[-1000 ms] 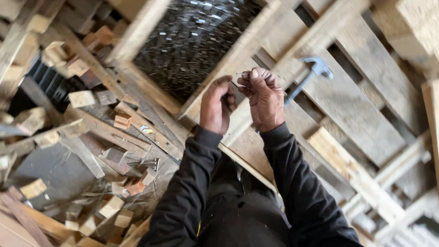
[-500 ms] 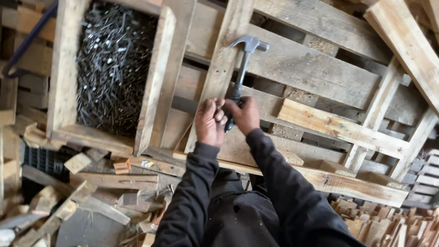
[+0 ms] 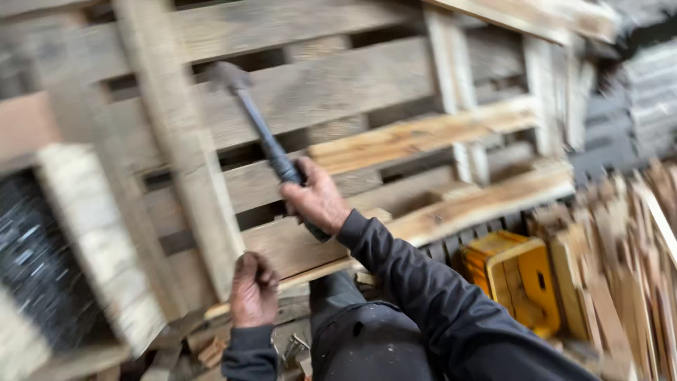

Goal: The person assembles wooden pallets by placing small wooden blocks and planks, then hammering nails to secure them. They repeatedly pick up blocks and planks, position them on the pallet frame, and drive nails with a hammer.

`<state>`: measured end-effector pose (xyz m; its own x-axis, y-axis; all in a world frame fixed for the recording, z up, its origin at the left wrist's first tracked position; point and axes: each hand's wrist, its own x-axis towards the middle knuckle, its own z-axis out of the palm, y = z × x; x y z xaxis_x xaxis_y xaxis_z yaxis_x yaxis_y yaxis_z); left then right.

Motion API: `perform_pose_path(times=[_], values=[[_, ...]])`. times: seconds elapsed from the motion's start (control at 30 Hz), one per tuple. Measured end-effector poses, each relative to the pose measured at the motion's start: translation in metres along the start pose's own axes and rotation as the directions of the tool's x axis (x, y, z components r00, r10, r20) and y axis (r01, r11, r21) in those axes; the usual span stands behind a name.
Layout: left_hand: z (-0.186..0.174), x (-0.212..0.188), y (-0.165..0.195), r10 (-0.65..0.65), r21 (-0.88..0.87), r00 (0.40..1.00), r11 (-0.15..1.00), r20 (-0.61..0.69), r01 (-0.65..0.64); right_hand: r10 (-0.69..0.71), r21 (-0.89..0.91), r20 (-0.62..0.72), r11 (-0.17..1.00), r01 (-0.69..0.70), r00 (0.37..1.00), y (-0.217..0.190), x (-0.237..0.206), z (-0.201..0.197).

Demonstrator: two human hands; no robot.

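1. The right hand (image 3: 316, 200) grips the hammer (image 3: 264, 144) tight, over the wooden pallet (image 3: 367, 85).
2. The left hand (image 3: 254, 289) is curled shut at the pallet's near edge, beside a pale board (image 3: 180, 148).

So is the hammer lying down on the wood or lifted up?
Lifted. The right hand grips the hammer by its handle, head raised toward the pallet; blur hides whether it touches.

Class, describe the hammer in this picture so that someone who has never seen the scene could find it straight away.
Start at the big wooden pallet that fills the upper part of the view. In front of its boards, left of centre, the right hand grips the hammer by its lower handle. It is the only dark metal tool among pale planks: a slim dark shaft slanting up-left to a blurred grey head.
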<state>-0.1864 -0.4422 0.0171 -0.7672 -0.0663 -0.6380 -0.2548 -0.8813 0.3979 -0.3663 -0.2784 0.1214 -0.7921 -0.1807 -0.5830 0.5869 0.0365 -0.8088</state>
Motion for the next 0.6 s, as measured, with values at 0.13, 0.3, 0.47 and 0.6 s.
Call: perform_pose_path(times=[0.13, 0.3, 0.47, 0.6], values=[[0.050, -0.006, -0.057, -0.027, 0.250, 0.991, 0.968, 0.133, -0.008, -0.535, -0.266, -0.002, 0.815, 0.515, 0.845, 0.024, -0.106, -0.109], [0.144, -0.019, -0.189, -0.072, 0.514, 0.957, 0.854, 0.280, -0.086, -0.464, -0.301, -0.176, 0.865, 0.402, 0.868, 0.116, -0.247, -0.244], [0.232, -0.026, -0.379, 0.063, 0.674, 0.845, 0.573, 0.532, -0.466, 0.098, 0.209, -0.501, 0.978, 0.010, 0.860, 0.238, -0.349, -0.331], [0.283, -0.004, -0.500, -0.012, 0.661, 0.714, 0.390, 0.700, -0.641, 0.186, 0.401, -0.582, 0.913, 0.081, 0.792, 0.327, -0.391, -0.401]])
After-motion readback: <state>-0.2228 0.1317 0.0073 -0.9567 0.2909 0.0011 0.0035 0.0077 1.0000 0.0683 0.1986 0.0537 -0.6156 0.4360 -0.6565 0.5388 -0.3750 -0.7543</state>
